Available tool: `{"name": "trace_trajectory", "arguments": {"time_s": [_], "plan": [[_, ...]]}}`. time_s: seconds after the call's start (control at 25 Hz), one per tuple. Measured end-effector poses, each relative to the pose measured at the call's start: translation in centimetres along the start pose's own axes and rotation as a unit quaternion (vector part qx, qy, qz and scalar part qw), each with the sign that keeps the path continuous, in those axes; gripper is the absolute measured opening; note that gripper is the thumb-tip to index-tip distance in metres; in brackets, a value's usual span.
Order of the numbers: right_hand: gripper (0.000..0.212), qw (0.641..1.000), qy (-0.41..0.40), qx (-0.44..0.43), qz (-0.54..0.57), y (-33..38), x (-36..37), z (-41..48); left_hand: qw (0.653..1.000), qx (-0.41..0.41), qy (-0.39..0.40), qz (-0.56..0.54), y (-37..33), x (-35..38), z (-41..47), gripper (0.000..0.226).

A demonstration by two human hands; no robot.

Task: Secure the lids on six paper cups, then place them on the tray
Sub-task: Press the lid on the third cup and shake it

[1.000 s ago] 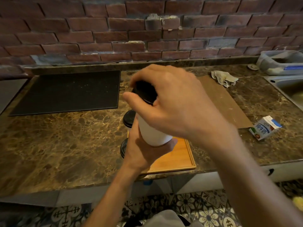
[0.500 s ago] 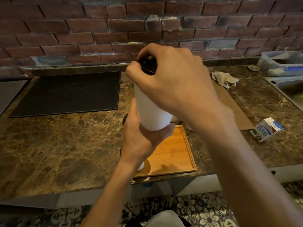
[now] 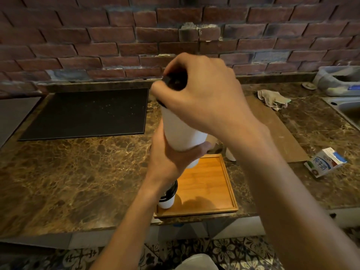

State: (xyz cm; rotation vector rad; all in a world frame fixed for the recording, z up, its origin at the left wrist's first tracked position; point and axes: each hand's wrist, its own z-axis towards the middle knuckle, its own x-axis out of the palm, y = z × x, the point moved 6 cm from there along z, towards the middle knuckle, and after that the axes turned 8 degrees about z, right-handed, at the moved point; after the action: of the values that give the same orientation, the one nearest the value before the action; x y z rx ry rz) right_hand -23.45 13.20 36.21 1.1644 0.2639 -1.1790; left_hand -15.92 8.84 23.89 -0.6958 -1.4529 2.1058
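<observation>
Kitchen, going by the brown marble worktop [image 3: 78, 182] against a brick wall [image 3: 97, 36], steel sink [image 3: 348, 108] at the right edge, crumpled cloth [image 3: 272, 98], milk carton [image 3: 325, 162], patterned floor tiles [image 3: 233, 254] below.

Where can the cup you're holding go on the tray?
The wooden tray is bare across its middle and right side. Its left edge is crowded: a lidded cup stands in the near-left corner, and the left hand hides the far-left part. The marble counter in front of the black mat, left of the tray, is bare too.
</observation>
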Motion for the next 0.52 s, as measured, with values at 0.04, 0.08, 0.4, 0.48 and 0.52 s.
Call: {"name": "trace_trajectory", "arguments": {"time_s": [0.04,0.08,0.4,0.48,0.52], "plan": [[0.032,0.997,0.046,-0.047,0.035,0.6,0.0,0.0,1.0,-0.001,0.019,-0.014,0.2,-0.5,0.2,0.07],[0.03,0.984,0.114,-0.085,0.105,1.1,-0.3,-0.1,0.998,-0.002,0.063,-0.029,0.4,-0.8,0.4,0.067],[0.029,0.999,-0.03,-0.022,-0.017,0.7,0.4,-0.3,0.996,-0.008,0.084,-0.038,-0.1,-0.7,0.8,0.062],[0.029,0.989,0.086,-0.075,0.094,1.0,-0.4,0.1,0.986,-0.011,0.152,-0.062,0.0,-1.0,1.0,0.063],[0.029,0.964,0.17,-0.102,0.175,1.4,-0.7,-0.1,0.975,-0.001,0.21,-0.079,-0.3,-0.9,0.9,0.064]]}}
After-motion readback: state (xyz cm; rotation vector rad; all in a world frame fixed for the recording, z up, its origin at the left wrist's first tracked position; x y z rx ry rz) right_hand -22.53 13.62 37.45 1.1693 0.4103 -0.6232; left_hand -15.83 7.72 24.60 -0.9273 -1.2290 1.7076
